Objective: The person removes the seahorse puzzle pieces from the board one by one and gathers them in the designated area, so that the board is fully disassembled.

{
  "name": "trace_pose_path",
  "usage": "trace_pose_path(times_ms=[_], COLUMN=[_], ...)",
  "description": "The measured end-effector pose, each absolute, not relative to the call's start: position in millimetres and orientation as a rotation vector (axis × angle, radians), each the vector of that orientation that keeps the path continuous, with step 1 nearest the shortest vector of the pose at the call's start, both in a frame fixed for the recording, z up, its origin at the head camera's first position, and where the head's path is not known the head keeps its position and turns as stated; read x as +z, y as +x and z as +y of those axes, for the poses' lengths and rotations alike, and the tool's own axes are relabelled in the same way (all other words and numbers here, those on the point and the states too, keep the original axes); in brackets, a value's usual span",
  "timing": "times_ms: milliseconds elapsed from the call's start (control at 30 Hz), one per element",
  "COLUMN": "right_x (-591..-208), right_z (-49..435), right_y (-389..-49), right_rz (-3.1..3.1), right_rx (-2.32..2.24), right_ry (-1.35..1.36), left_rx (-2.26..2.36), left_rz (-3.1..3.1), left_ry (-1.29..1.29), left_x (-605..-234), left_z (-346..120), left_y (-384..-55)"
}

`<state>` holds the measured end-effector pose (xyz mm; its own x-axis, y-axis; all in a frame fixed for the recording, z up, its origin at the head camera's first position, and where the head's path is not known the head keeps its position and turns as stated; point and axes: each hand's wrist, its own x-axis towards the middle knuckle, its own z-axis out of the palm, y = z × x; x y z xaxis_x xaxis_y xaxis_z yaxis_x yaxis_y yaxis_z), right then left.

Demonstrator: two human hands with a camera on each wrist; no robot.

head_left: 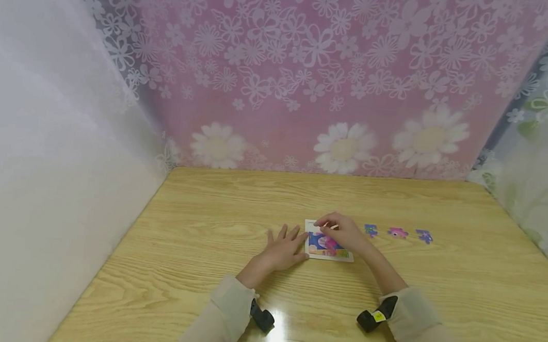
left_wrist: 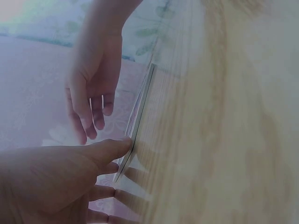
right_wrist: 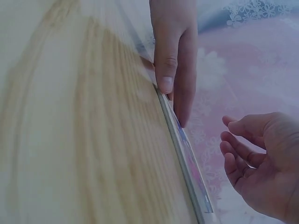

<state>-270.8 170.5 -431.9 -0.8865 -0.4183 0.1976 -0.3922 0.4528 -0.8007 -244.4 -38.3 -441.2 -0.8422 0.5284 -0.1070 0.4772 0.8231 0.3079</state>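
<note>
A small jigsaw puzzle in a white tray lies on the table, its picture blue, pink and orange, with a white strip along the far side. My left hand rests at the tray's left edge, fingers spread; the left wrist view shows the thumb on the tray edge. Over the tray's far right part hovers my right hand, covering some of the picture. Its fingers are loosely bent and appear to hold nothing in the right wrist view, apart from the tray edge.
To the tray's right, three loose puzzle pieces lie in a row: a blue-green one, a pink one with an eye and a purple one. The wooden table meets a flowered pink curtain at the back.
</note>
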Motion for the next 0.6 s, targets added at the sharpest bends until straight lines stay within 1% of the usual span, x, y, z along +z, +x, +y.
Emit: trace_pose_path(times_ms=[400, 600], right_x=[-450, -448], right_z=[167, 165], right_y=[-276, -271], right_rz=[2.652, 2.636], right_rx=[-1.454, -1.437], right_ry=[-0.635, -0.626], left_rx=[0.403, 0.404], left_rz=[2.822, 2.818], left_ry=[0.78, 0.785], left_x=[-444, -445], left_z=[-38, -39], left_y=[-245, -246])
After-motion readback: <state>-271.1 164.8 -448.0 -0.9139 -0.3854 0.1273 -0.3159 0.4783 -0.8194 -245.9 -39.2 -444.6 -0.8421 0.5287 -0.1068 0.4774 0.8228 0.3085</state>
